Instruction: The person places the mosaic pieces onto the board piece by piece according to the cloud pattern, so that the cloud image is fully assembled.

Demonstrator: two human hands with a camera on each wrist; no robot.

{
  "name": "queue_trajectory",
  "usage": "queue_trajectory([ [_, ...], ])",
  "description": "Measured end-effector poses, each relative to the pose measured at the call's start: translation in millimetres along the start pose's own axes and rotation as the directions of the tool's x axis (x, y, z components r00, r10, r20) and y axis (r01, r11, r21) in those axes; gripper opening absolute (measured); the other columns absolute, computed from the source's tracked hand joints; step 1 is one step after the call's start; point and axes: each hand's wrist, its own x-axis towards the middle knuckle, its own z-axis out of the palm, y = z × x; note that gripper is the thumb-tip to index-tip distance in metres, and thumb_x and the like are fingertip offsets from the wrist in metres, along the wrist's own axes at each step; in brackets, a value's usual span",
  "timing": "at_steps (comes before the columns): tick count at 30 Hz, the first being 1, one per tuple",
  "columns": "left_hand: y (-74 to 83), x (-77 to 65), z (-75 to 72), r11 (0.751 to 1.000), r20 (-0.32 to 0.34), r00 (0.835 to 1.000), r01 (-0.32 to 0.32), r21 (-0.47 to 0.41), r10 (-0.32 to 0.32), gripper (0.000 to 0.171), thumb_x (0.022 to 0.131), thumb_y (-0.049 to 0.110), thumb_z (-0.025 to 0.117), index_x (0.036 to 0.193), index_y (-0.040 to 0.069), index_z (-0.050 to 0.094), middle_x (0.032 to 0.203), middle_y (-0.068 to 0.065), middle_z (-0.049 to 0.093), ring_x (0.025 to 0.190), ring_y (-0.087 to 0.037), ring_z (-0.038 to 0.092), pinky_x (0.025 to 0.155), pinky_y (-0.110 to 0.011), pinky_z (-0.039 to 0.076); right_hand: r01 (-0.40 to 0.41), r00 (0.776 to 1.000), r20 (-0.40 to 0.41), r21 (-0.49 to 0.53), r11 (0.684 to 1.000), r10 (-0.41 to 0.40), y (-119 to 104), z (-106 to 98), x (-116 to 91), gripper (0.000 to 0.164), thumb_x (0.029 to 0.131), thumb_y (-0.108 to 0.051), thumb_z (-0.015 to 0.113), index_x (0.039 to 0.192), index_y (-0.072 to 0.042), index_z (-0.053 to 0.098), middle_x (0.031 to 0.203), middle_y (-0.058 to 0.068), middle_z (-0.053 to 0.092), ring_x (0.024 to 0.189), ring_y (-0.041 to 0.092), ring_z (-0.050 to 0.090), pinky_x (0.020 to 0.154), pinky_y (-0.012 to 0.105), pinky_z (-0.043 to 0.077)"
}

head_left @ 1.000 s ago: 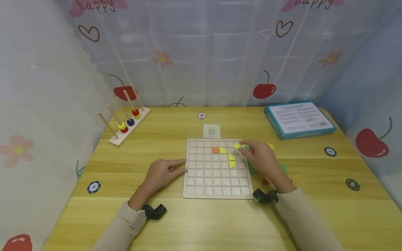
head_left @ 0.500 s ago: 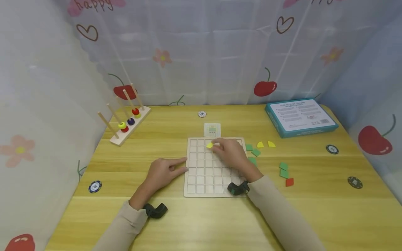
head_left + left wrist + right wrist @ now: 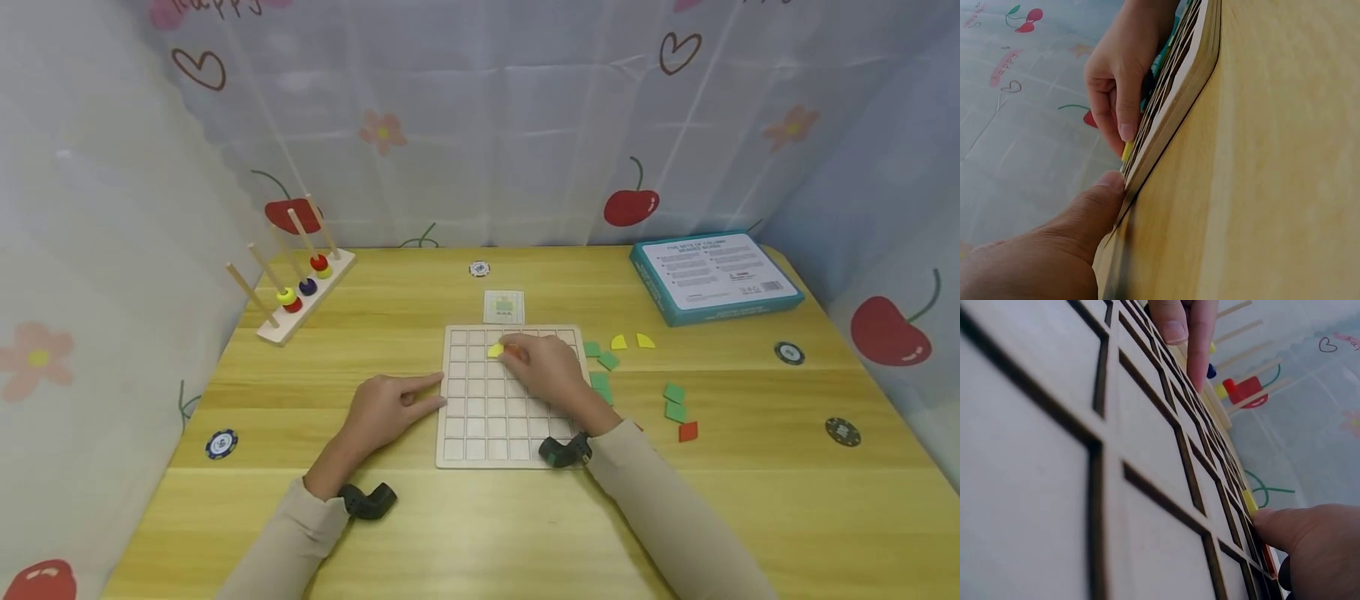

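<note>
A wooden grid board (image 3: 480, 450) lies on the table between both hands. My right hand (image 3: 547, 371) pinches a yellow quarter-circle tile (image 3: 494, 351) between thumb and index finger, low over the upper left cells of the board. In the right wrist view that yellow tile (image 3: 1250, 502) sits right at the grid surface under the thumb. Just beside it is an orange square (image 3: 513, 352), partly covered by the fingers. Other tiles further right on the board are hidden behind the hand. My left hand (image 3: 384, 411) touches the board's left edge with extended thumb and index finger.
Right of the board lie several green tiles (image 3: 674, 392), two yellow quarter-circles (image 3: 645, 341) and a red tile (image 3: 687, 432). A pattern card (image 3: 504, 307) lies behind the board. A bead rack (image 3: 307, 300) stands back left, a teal box (image 3: 716, 279) back right. Poker chips (image 3: 222, 444) are scattered around.
The right hand has carried the yellow tile leftward from the board's upper right corner to beside the orange square, and slightly down in the last half second. The left hand keeps its place.
</note>
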Motion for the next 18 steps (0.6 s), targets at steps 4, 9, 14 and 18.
queue_trajectory([
  [4,1.0,0.4,-2.0,1.000,-0.006,1.000,-0.004,-0.001,0.004,0.039,0.090,0.046,0.078,0.124,0.027,0.077,0.052,0.015,0.037,0.048,-0.001,0.026,0.048,-0.024,0.026,0.021,1.000,-0.001,-0.018,1.000,-0.021,-0.2,0.1,-0.3,0.031,0.100,-0.033,0.066,0.127,-0.020,0.074,0.055,-0.009,0.041,0.049,0.008,0.031,0.046,0.028,0.027],
  [9,-0.2,-0.4,-1.0,1.000,0.007,1.000,0.001,0.005,-0.001,0.040,0.091,0.048,0.077,0.125,0.027,0.076,0.052,0.015,0.036,0.048,-0.001,0.026,0.048,-0.024,0.026,0.021,1.000,0.012,-0.020,1.000,-0.020,-0.3,-0.1,-1.6,0.031,0.099,-0.032,0.067,0.127,-0.021,0.074,0.054,-0.009,0.040,0.049,0.008,0.031,0.047,0.028,0.026],
  [14,-0.3,-0.4,-0.4,1.000,0.009,1.000,0.005,0.006,-0.005,0.040,0.091,0.048,0.076,0.125,0.027,0.076,0.051,0.015,0.036,0.048,-0.001,0.026,0.049,-0.024,0.025,0.015,1.000,0.014,-0.012,1.000,-0.014,-0.5,-0.1,-2.5,0.034,0.099,-0.033,0.066,0.130,-0.021,0.073,0.053,-0.009,0.038,0.049,0.008,0.029,0.046,0.028,0.025],
  [18,0.3,-0.4,-0.7,1.000,0.004,1.000,-0.001,-0.005,0.001,0.040,0.091,0.048,0.076,0.124,0.026,0.076,0.051,0.015,0.036,0.048,-0.001,0.025,0.049,-0.024,0.025,0.017,1.000,-0.002,0.026,1.000,-0.017,0.1,-1.1,-4.0,0.036,0.100,-0.032,0.065,0.133,-0.020,0.071,0.052,-0.010,0.036,0.047,0.007,0.026,0.045,0.027,0.025],
])
